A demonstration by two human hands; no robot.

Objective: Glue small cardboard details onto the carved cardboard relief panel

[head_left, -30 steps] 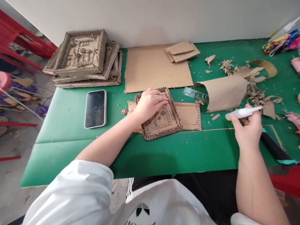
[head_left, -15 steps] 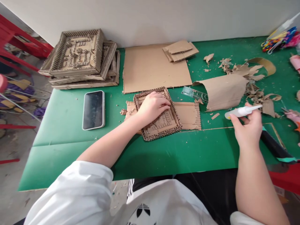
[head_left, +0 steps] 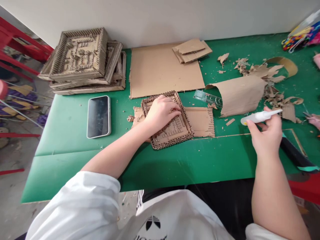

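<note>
L hand (head_left: 163,112), slight finger pos. chg.

Cardboard tray (head_left: 172,129) flat, bottle (head_left: 257,117) sideways

Craft workspace: green worktable (head_left: 195,163), torn cardboard scraps (head_left: 273,95), stacked corrugated trays (head_left: 77,76), ruler (head_left: 204,96), white nozzle bottle (head_left: 258,117).

I count my 2 hands (head_left: 162,113), 1 held bottle (head_left: 258,117), 1 framed panel (head_left: 176,130) under my left, 1 phone (head_left: 99,116), 1 ruler (head_left: 203,96), 1 large cardboard sheet (head_left: 160,75).
</note>
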